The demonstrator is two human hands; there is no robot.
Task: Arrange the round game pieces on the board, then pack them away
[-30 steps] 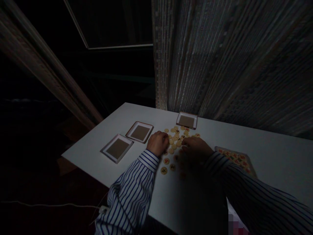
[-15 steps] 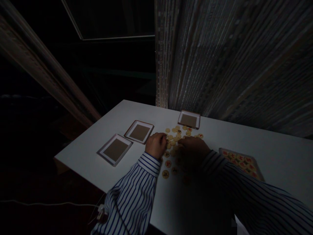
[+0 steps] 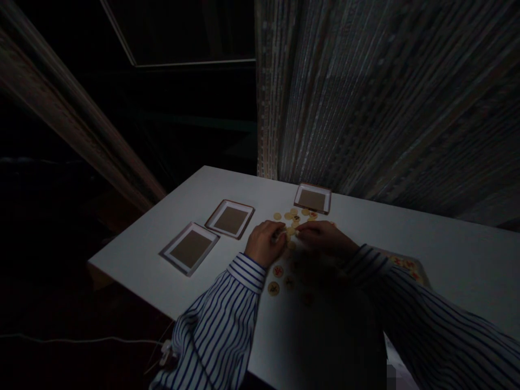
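Note:
Round yellowish game pieces (image 3: 273,288), some with red or dark characters, lie loose around the middle of the white table. My left hand (image 3: 267,241) is at the left side of the pile, its fingers curled around some pieces. Close to its right, my right hand (image 3: 325,237) has thumb and fingertips pressed together at a pale piece (image 3: 293,231) in the pile. The right palm and the pieces beneath it are in deep shadow.
Two shallow trays (image 3: 190,248) (image 3: 229,219) stand on the table (image 3: 134,238) at the left, another tray (image 3: 312,199) behind the pile. At the right, a tray of red-marked pieces (image 3: 406,264) is partly behind my right sleeve. A white cable (image 3: 81,340) hangs at lower left.
My left hand has moved a little right, further over the pieces. The right forearm has shifted and now hides more of the filled tray and the pieces at the pile's right.

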